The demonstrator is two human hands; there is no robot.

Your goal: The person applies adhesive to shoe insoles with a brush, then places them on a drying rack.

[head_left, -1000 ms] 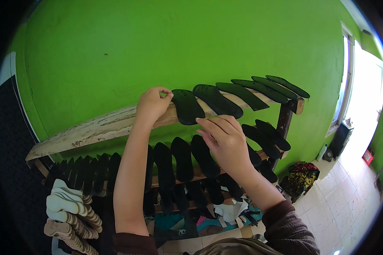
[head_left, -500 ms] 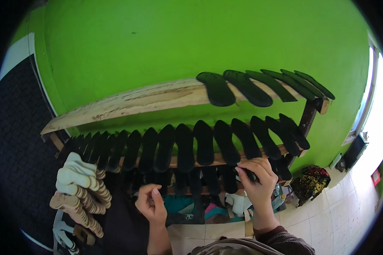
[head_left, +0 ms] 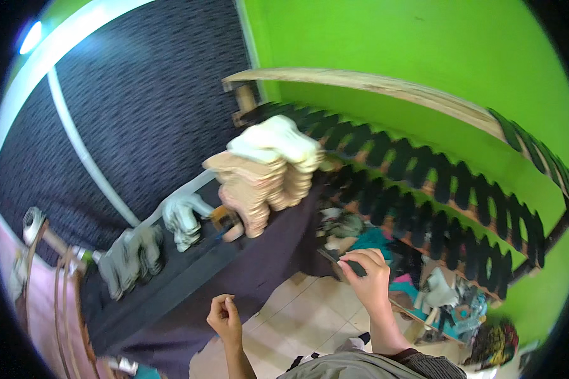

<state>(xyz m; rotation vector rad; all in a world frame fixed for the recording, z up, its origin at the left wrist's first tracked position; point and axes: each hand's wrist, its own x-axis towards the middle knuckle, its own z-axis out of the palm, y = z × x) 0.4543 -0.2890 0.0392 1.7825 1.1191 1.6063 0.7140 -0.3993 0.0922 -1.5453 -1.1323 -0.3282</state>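
My left hand [head_left: 226, 318] hovers in front of the table's dark cloth, fingers curled and thumb against them; whatever lies in them, if anything, is too small to see. Further right, my right hand [head_left: 368, 275] pinches thumb and forefinger together below the rack. A dark patch shows between those fingers, and I cannot tell whether it is a held thing or background. Black insoles [head_left: 403, 155] lean in a long row on the rack, above a second row of black insoles [head_left: 404, 221]. A tall stack of cream and tan sole-shaped pieces [head_left: 265, 180] stands on the table corner.
The cloth-covered table [head_left: 246, 265] carries grey sole-shaped pieces [head_left: 133, 259], pale ones [head_left: 184, 221] and a brown-orange object [head_left: 223, 219]. A wooden plank [head_left: 360, 82] tops the rack. Scraps and a white crumpled thing [head_left: 441, 292] lie beneath; a patterned bag [head_left: 496, 344] sits right.
My view has swung left, bringing the table and dark wall into sight while the rack shifts right. Both hands stay raised with fingers pinched; the right moved slightly left and down in the picture.
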